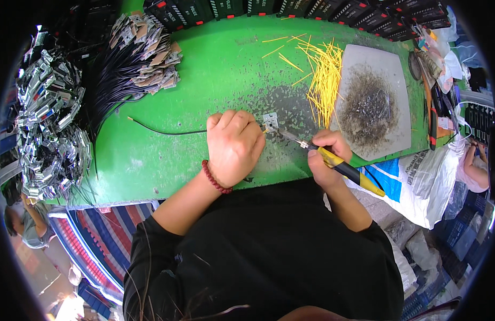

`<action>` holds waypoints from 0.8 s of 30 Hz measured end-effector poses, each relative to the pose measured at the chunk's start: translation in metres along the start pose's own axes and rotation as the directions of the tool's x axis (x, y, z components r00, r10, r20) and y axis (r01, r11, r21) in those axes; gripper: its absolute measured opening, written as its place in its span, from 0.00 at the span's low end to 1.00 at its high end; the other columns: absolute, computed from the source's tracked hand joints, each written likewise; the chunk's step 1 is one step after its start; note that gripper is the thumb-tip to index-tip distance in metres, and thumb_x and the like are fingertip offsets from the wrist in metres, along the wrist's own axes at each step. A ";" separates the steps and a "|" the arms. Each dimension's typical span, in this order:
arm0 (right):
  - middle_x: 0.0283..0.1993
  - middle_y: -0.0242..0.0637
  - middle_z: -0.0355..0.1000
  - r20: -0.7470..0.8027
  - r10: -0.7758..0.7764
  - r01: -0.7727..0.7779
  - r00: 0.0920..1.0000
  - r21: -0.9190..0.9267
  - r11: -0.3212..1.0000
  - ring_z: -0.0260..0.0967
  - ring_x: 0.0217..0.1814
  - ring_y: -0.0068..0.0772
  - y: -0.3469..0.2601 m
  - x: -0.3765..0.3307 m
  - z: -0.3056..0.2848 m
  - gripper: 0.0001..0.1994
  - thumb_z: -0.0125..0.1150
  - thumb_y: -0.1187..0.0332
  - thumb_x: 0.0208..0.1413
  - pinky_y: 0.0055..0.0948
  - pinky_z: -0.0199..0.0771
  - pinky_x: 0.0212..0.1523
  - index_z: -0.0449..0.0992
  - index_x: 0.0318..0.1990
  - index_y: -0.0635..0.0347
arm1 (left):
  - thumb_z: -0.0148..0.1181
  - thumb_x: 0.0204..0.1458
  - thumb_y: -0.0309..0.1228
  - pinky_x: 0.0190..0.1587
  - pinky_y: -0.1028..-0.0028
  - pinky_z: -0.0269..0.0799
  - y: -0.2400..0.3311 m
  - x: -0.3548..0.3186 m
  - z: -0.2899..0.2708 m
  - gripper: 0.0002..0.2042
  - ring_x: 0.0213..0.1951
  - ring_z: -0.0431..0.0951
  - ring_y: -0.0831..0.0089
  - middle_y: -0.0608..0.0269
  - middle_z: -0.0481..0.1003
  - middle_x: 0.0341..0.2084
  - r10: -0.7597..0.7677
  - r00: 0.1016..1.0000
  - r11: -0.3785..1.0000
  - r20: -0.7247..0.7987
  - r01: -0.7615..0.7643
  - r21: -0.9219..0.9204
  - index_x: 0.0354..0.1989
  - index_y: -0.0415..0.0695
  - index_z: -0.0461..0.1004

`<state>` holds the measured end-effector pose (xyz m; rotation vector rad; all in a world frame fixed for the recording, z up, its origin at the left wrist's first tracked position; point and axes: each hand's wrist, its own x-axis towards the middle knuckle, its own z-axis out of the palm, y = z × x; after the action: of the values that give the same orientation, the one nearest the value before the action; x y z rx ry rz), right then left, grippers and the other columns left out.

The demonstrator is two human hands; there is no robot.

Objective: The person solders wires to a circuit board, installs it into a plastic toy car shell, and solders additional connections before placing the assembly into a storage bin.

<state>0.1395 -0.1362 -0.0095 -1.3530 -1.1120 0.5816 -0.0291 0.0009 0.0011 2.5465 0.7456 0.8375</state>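
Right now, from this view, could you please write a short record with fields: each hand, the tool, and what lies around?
Left hand: closed on a black cable, fingertips hidden
Right hand: holds a yellow-and-black soldering iron
Iron tip: near a small circuit board; contact unclear
Surface: worn green tabletop
Beyond right hand: loose yellow wires beside a soiled grey slab
Left side: bundled black cables, heap of silvery metal pieces
Far edge: black cases

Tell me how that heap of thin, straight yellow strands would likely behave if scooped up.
The heap of thin, straight yellow strands would probably feel light, since each piece is slender. Being mostly straight, they seem fairly stiff. Lying loose and crisscrossed, some might slip out.
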 end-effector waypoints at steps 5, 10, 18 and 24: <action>0.35 0.34 0.70 -0.073 0.074 -0.069 0.995 0.062 0.996 0.63 0.32 0.17 -0.007 0.004 -0.005 0.13 0.67 0.74 0.50 0.19 0.64 0.33 0.70 0.41 0.64 | 0.66 0.35 0.24 0.38 0.66 0.59 0.002 0.000 0.001 0.07 0.32 0.71 0.67 0.67 0.71 0.27 0.012 1.000 1.000 -0.010 -0.012 -0.002 0.20 0.47 0.72; 0.30 0.32 0.72 -0.108 -0.016 -0.008 0.994 -0.226 0.974 0.65 0.27 0.17 -0.010 0.023 -0.014 0.14 0.71 0.76 0.46 0.18 0.66 0.29 0.76 0.41 0.63 | 0.67 0.35 0.25 0.39 0.66 0.59 0.004 0.004 0.005 0.07 0.32 0.71 0.67 0.68 0.71 0.27 0.021 1.000 1.000 0.002 -0.021 0.015 0.20 0.47 0.72; 0.34 0.34 0.75 0.073 -0.048 0.066 0.996 -0.275 0.959 0.72 0.34 0.23 -0.027 0.042 -0.034 0.16 0.69 0.72 0.48 0.24 0.72 0.36 0.77 0.46 0.62 | 0.67 0.35 0.25 0.37 0.63 0.62 0.003 -0.006 -0.012 0.07 0.34 0.74 0.64 0.63 0.75 0.29 0.004 1.000 0.994 0.007 -0.005 0.109 0.20 0.47 0.72; 0.24 0.32 0.72 -0.325 0.066 -0.115 0.944 -0.136 0.984 0.60 0.20 0.14 0.011 0.054 -0.098 0.24 0.55 0.58 0.63 0.15 0.61 0.23 0.65 0.59 0.65 | 0.64 0.42 0.31 0.44 0.66 0.63 -0.005 -0.008 -0.013 0.04 0.40 0.74 0.68 0.67 0.74 0.32 0.011 0.996 0.998 0.085 -0.006 -0.065 0.25 0.49 0.75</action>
<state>0.2496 -0.1330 0.0094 -1.5749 -0.8457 0.3307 -0.0450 0.0027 0.0050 2.5122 0.6707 0.7382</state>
